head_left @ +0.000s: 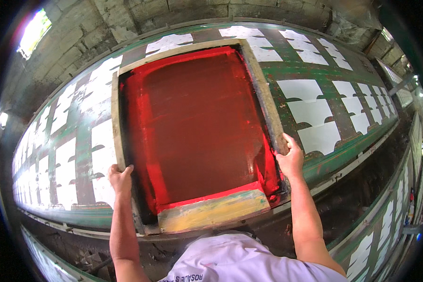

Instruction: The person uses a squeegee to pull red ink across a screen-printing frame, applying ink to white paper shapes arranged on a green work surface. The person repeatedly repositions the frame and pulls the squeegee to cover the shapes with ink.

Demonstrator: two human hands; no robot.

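Observation:
In front of me is a wooden screen-printing frame [263, 89], its dark mesh [197, 127] bordered with wet red ink. My left hand [121, 178] is closed around the frame's left side, thumb on top. Higher up on the opposite side, my right hand [290, 157] grips the right rail. A wide squeegee [214, 209] with a worn yellowish wooden handle lies across the near end inside the frame, and neither hand touches it. Red ink is heaped beside its right end. Whether the frame rests on the table or hangs just above it, I cannot tell.
A long green printing table [277, 73] stretches left and right under the frame. White cut garment pieces [310, 115] lie on it in rows. Behind stands a concrete block wall [183, 19]. Another table with white pieces [385, 225] is at the lower right.

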